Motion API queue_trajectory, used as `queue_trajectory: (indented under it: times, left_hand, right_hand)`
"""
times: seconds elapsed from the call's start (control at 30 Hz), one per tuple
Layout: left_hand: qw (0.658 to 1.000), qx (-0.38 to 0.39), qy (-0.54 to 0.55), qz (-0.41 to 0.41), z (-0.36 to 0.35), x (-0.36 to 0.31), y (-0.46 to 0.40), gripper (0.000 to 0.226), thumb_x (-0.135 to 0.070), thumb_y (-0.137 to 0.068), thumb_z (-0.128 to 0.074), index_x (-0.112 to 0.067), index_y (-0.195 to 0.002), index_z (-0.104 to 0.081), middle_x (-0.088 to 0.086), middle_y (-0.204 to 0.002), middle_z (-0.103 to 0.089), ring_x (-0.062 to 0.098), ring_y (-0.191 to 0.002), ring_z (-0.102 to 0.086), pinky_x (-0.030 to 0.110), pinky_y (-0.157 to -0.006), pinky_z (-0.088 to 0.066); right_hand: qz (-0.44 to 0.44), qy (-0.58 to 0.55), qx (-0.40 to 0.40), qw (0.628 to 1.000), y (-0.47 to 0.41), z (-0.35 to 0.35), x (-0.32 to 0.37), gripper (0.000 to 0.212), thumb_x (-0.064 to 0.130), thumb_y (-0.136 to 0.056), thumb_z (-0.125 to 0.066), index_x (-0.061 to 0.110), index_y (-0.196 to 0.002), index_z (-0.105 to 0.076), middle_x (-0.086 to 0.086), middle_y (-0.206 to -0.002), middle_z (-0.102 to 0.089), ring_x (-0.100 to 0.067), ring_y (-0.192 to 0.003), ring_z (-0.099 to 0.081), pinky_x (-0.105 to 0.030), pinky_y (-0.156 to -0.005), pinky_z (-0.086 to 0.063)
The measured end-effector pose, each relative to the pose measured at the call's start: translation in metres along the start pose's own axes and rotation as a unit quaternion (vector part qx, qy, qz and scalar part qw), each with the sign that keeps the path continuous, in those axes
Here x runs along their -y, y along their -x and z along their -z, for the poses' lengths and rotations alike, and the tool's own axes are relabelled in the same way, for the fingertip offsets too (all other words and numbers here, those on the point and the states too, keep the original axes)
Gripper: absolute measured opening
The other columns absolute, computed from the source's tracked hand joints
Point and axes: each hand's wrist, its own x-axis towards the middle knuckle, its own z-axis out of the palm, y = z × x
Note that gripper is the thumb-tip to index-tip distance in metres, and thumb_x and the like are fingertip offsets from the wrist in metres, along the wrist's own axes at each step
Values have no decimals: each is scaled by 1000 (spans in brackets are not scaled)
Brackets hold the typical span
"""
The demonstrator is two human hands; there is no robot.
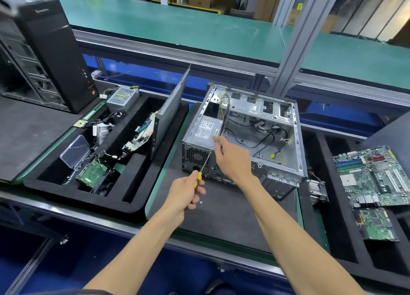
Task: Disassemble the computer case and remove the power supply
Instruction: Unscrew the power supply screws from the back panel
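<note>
Left hand (pixel 186 189) gripping screwdriver (pixel 205 165) square on rear screw, right hand (pixel 230 156) fingers bracing power supply (pixel 205 131) so no slipping

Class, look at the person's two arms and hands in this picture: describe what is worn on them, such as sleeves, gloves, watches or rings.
Both forearms are bare to the bottom edge of the picture; no sleeve shows. The left hand and right hand wear no gloves. No watch, strap or bracelet shows at either wrist, and no ring can be seen on the visible fingers.
</note>
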Motion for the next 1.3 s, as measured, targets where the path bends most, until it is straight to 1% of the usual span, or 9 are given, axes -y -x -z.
queue_trajectory:
  times: [0.1,0.27,0.4,0.57,0.67,0.8,0.93,1.13,1.3]
  left_hand:
    - [993,59,76,62,-3,-2,-1,43,-43,-105,-43,-6,-95,-63,-4,-54,-44,8,-39,-26,19,-32,-17]
    - [999,28,31,-7,-7,0,4,29,-31,-93,-70,-9,-93,-51,2,-72,-46,9,-41,-26,19,-34,-18]
    - [1000,15,21,6,-9,-1,5,33,-36,-100,-59,-4,-95,-65,1,-68,-64,10,-41,-37,20,-34,-23]
    - [993,71,75,52,-11,-3,5,46,-40,-107,-40,-2,-107,-66,-3,-58,-45,9,-43,-27,20,-33,-18]
    - [997,61,46,28,-10,-4,5,34,-40,-98,-59,-9,-89,-54,-1,-65,-41,10,-44,-25,20,-35,-15]
    - [998,30,60,-12,-9,-2,7,24,-25,-94,-69,-5,-87,-57,4,-73,-57,10,-43,-32,20,-34,-21]
    - [999,10,32,8,-10,-3,7,37,-38,-101,-54,-3,-98,-66,2,-69,-71,10,-41,-40,19,-35,-26]
    - [999,23,31,-8,-12,-3,6,31,-39,-99,-58,-9,-91,-51,-2,-60,-39,10,-43,-23,20,-37,-15]
    - [998,-28,23,-59,-8,0,5,28,-20,-91,-72,-2,-106,-57,3,-69,-65,11,-42,-36,21,-35,-25]
  right_hand:
    - [1,0,-2,1000,0,0,0,36,32,-107,-35,30,-137,-55,8,-51,-44,-15,-50,-47,-31,-46,-22]
    - [3,-2,-1,1000,0,0,0,36,32,-107,-36,30,-137,-55,9,-54,-47,-16,-53,-52,-30,-46,-24]
    - [1,-3,-4,1000,0,0,0,36,32,-107,-36,30,-137,-56,9,-52,-46,-16,-53,-51,-30,-46,-23]
    - [4,-3,-7,1000,0,0,0,35,31,-107,-36,30,-136,-56,8,-52,-46,-17,-51,-50,-30,-46,-24]
    - [3,4,-5,1000,0,1,-1,36,32,-107,-36,31,-137,-55,8,-52,-45,-17,-52,-48,-30,-46,-21]
    - [1,1,-10,1000,0,0,-1,36,32,-107,-36,31,-136,-56,9,-50,-43,-12,-47,-42,-30,-46,-19]
    - [5,-9,-8,1000,0,-1,-1,37,33,-107,-34,31,-136,-56,7,-56,-53,-18,-54,-54,-30,-47,-27]
    - [5,-11,-4,1000,1,1,0,37,34,-107,-33,31,-137,-55,7,-58,-54,-18,-55,-54,-29,-47,-27]
    - [8,-16,-3,1000,1,3,1,38,34,-107,-33,30,-138,-55,7,-60,-58,-18,-56,-57,-29,-46,-28]
